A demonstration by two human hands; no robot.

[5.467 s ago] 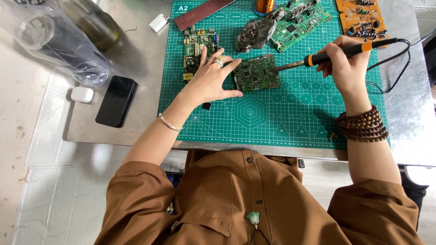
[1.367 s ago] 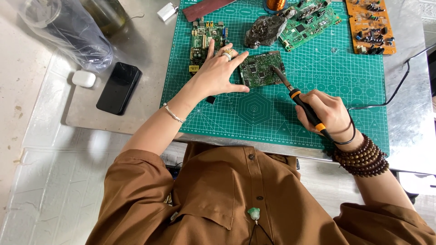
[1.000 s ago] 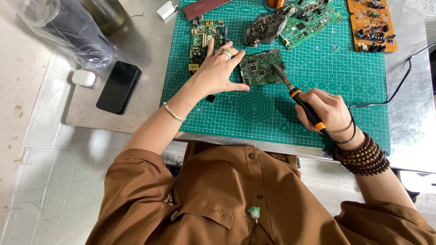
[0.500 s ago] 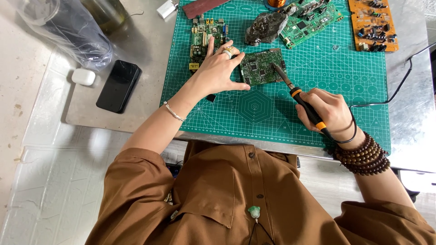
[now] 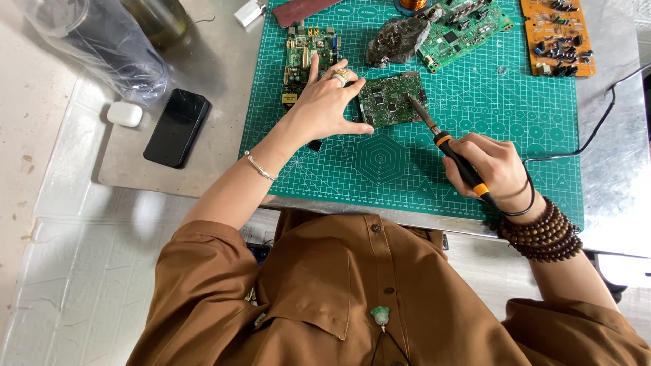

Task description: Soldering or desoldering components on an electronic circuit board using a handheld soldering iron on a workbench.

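A person in a brown shirt works over a green cutting mat (image 5: 475, 156) laid on a metal surface (image 5: 610, 169), seen from above. The left hand (image 5: 325, 105) lies flat on the mat with fingers spread, thumb and fingertips pressed against the left edge of a small dark-green circuit board (image 5: 391, 99), which sits near the middle of the mat. The right hand (image 5: 491, 169) is closed around the black-and-orange handle of a soldering iron (image 5: 451, 149), its metal tip resting on the right part of that board; a black cord (image 5: 597, 129) trails off toward the mat's right edge. A second green board (image 5: 304, 57) lies just beyond the left hand, a larger green board (image 5: 464, 30) and a grey lump (image 5: 397, 42) sit at the top of the mat, and an orange board (image 5: 557, 34) occupies the top right corner. Off the mat to the left rest a black phone (image 5: 178, 127), a white earbud case (image 5: 125, 114) and a clear plastic bag (image 5: 95, 47).
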